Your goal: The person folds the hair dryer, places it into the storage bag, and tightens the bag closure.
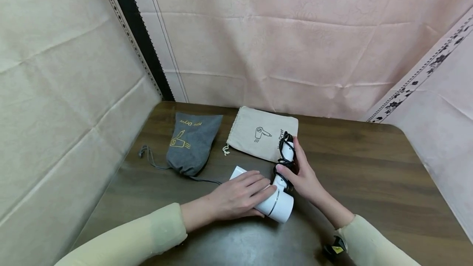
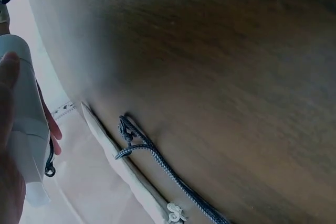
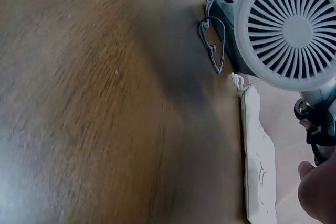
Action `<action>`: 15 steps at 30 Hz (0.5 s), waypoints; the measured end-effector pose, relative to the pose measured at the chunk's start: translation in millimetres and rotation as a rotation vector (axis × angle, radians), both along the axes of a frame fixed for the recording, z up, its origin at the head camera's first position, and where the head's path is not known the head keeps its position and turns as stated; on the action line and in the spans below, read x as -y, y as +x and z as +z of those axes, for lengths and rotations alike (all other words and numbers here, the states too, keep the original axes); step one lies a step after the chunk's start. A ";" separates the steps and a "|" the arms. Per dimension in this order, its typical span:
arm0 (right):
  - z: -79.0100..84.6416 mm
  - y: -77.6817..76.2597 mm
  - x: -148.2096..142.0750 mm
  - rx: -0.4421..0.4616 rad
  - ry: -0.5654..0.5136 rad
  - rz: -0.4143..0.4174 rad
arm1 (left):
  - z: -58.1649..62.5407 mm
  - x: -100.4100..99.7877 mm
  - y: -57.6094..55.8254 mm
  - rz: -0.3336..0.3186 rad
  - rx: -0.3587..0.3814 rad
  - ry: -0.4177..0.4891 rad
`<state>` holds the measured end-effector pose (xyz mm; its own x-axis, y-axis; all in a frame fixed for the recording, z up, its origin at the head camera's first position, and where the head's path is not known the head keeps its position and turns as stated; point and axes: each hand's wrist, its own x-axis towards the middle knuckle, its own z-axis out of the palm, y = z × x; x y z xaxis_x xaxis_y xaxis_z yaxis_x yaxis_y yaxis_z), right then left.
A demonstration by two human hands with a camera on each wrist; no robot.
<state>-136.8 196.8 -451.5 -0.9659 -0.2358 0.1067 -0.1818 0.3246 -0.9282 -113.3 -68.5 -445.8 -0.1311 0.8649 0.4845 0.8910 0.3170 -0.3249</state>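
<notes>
cream pouch (image 1: 261, 135) lies partly hidden behind hairdryer (image 1: 279, 206)

Counts up to one white hair dryer (image 1: 281, 207), one black cord (image 1: 283, 161) and two drawstring bags (image 1: 196, 145) (image 1: 255, 122): one grey at ten o'clock from the dryer, one cream at twelve. Adds two hands (image 1: 240, 194) (image 1: 304, 178), one left and one right, two pale sleeves (image 1: 148, 231) (image 1: 371, 241) and one dark wooden counter (image 1: 369, 171).

A brown wooden table (image 1: 369, 167) stands before a creased pink cloth (image 1: 295, 48). Pale cloths (image 1: 55, 93) flank it; a black strip (image 1: 141, 36) slants down at left, a flowered border (image 1: 439, 58) at right.
</notes>
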 end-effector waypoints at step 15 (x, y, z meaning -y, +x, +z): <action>14.6 -7.9 16.2 -0.073 0.035 0.014 | 7.3 9.4 -3.6 -0.030 0.025 0.027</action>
<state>-144.7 180.6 -436.9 -0.9525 -0.2539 0.1681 -0.2532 0.3537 -0.9004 -116.9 -77.9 -438.5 -0.1182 0.8554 0.5043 0.9080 0.2987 -0.2938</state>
